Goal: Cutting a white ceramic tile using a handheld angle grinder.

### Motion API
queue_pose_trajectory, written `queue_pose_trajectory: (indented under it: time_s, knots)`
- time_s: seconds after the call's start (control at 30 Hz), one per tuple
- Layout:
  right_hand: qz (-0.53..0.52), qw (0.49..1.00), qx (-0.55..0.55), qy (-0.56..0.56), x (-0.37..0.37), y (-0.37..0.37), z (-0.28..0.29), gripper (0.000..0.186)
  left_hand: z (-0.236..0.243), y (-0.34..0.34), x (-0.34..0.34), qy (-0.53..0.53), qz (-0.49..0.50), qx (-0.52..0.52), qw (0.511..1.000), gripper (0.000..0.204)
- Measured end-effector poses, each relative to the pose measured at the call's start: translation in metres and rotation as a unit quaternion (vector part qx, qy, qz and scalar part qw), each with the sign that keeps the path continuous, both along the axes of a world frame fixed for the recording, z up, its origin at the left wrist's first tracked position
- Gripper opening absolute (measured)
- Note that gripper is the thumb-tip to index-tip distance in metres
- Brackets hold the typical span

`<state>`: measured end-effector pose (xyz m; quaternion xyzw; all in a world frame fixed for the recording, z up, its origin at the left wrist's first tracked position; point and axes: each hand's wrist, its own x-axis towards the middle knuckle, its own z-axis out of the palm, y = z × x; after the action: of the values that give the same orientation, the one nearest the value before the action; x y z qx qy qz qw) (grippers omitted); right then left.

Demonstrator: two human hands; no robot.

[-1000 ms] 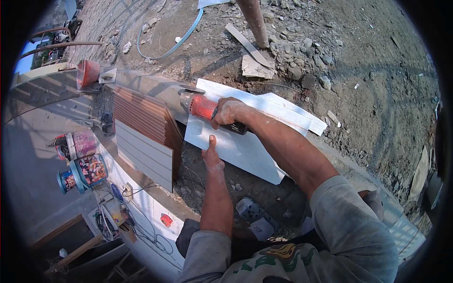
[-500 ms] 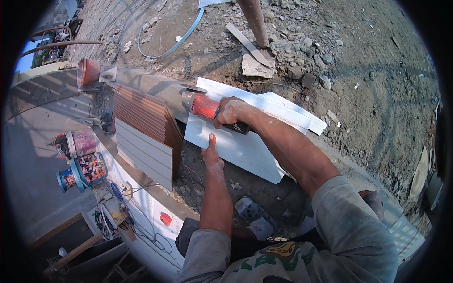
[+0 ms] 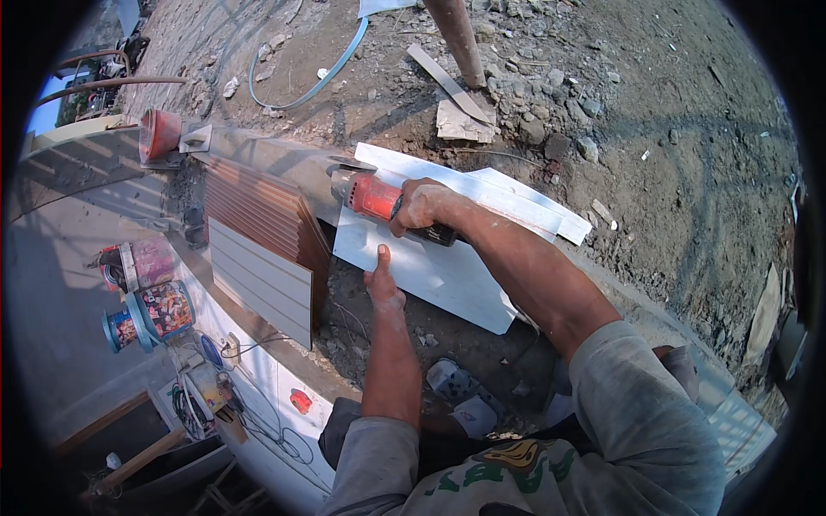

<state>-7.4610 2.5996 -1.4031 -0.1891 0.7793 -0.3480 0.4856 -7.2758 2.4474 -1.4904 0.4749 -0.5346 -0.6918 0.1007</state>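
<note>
My right hand (image 3: 422,206) is wrapped round the body of a red and black angle grinder (image 3: 375,197). The grinder's head and guard lie over the far left edge of a large white tile (image 3: 447,279). My left hand (image 3: 384,284) grips the tile's near edge, with the thumb on top and the other fingers hidden below. A straight line runs along the tile's far side, and a narrower white piece (image 3: 525,196) sticks out beyond it. The grinder's disc is mostly hidden by the guard.
Several tiles (image 3: 267,271) lean in a stack to the left. Beyond them are an orange bucket (image 3: 161,135), a trowel (image 3: 196,139) and paint-stained pails (image 3: 166,310). Cables (image 3: 280,434) and a red object (image 3: 300,400) lie on a white ledge. Rubble and a post (image 3: 458,43) are at the far side.
Both hands, the grinder and the tile keep nearly the same places. The whole view has shifted very slightly.
</note>
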Motion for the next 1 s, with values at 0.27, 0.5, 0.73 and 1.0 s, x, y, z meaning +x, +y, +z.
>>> queue_pose_trajectory:
  time_s: [0.27,0.5,0.73,1.0]
  knots:
    - [-0.007,1.0,-0.002,-0.005,0.001,0.005,0.002,0.067,0.0,0.0,0.0,0.013,-0.004,0.001,1.0,0.07]
    - [-0.001,1.0,0.007,-0.014,0.0,-0.001,0.007,0.064,0.001,0.002,0.003,0.008,-0.004,-0.011,1.0,0.058]
    - [0.006,1.0,0.015,-0.008,-0.002,-0.005,0.009,0.061,0.006,0.003,0.001,-0.006,-0.004,-0.018,1.0,0.058]
    - [0.006,1.0,0.006,0.0,0.0,0.006,0.009,0.06,0.005,0.003,0.0,-0.007,0.0,-0.016,1.0,0.056]
